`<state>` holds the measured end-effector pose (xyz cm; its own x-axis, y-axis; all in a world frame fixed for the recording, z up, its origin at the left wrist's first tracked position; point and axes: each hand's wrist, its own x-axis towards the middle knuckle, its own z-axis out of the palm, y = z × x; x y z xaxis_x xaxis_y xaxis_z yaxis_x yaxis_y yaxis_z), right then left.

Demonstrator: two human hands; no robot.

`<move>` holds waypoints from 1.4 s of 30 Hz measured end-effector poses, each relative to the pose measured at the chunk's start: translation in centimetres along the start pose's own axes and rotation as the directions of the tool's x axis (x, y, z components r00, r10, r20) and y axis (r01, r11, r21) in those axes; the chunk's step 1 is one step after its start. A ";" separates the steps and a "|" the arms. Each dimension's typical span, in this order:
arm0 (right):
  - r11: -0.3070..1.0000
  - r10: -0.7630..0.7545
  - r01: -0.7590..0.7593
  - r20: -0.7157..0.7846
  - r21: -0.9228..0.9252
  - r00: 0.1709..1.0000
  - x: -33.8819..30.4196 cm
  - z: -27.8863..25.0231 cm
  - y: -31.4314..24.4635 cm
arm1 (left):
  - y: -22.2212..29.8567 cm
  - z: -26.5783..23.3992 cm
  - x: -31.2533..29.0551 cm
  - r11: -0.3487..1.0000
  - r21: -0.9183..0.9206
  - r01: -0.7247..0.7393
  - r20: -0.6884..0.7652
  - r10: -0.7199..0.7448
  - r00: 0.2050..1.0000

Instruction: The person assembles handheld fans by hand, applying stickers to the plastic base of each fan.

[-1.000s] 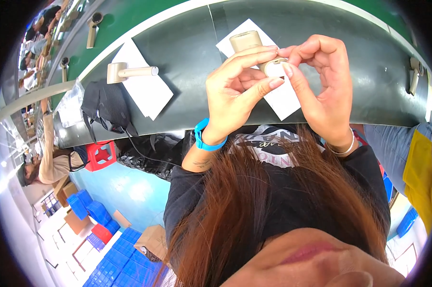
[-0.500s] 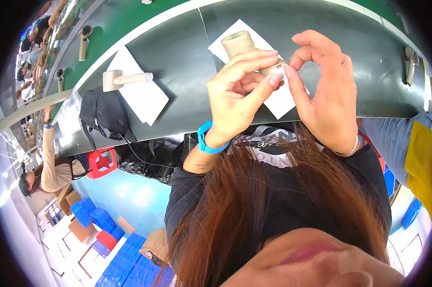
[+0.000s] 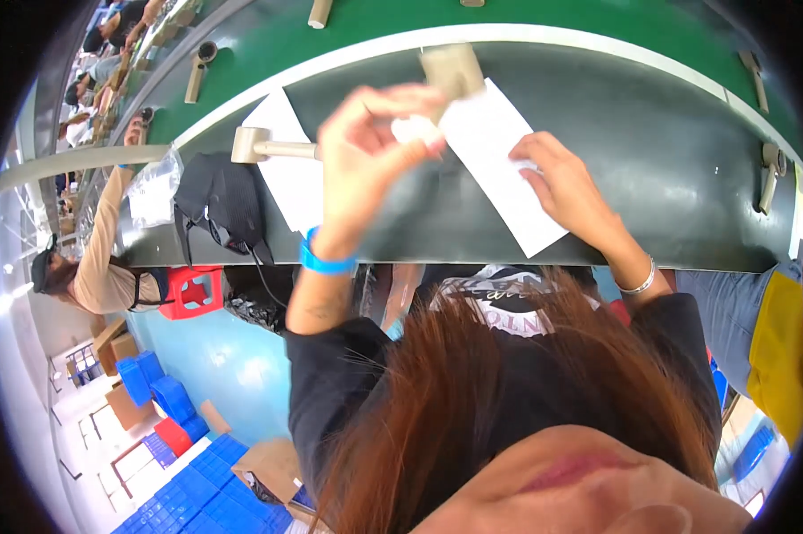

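Observation:
My left hand [image 3: 361,165] is closed round the handle of a beige hair dryer [image 3: 455,71], raised over the dark table. Its wide head points away from me, and motion blurs it. A pale handle end shows between thumb and fingers. Under and beside the dryer lies a white sheet of paper [image 3: 508,178]. At the sheet's right edge is my right hand [image 3: 570,187], its fingers loosely bent and apart with nothing visible in them; whether they touch the paper I cannot tell. Another beige hair dryer [image 3: 272,149] rests on a second white sheet [image 3: 286,191] to the left.
A black backpack [image 3: 219,200] and a clear plastic bag [image 3: 155,189] sit on the table's left. More dryers [image 3: 769,178] lie at the right and along the green belt [image 3: 579,22]. A person [image 3: 99,267] sits at far left near a red stool [image 3: 194,292].
My left hand has swung left with the hair dryer, off the paper. My right hand has come away from the handle end and lowered to the sheet's right edge. The view has shifted.

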<state>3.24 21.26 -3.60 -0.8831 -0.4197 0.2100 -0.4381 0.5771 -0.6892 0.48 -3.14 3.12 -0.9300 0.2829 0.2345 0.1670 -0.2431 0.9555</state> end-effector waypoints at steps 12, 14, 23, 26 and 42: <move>0.999 0.029 -0.032 -0.079 -0.038 0.996 1.6 2.9 -0.7 | -4.3 -10.8 18.5 0.874 0.425 -0.235 0.035 0.244 0.969; 0.988 0.071 -0.084 -0.102 -0.132 0.992 2.4 4.1 -1.0 | -6.3 -11.2 20.3 0.494 0.823 -0.279 0.097 0.361 0.927; 0.994 0.082 -0.087 -0.071 -0.068 0.994 2.7 4.2 -1.5 | -13.0 -14.4 24.0 0.271 0.959 -0.082 0.042 0.152 0.988; 0.994 0.094 -0.096 -0.026 -0.060 0.995 3.0 3.7 -1.1 | -13.0 -12.2 22.6 0.245 0.967 0.068 -0.038 -0.123 0.992; 0.977 0.210 -0.212 0.074 0.010 0.975 2.9 2.6 -1.0 | -2.8 -5.8 20.0 0.339 0.881 -0.331 -0.006 0.706 0.708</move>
<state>1.56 17.65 -4.11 -0.9404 -0.3399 0.0082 -0.2397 0.6456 -0.7251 -20.48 -2.24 4.11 -0.5424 0.0231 0.8398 0.6526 0.6411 0.4039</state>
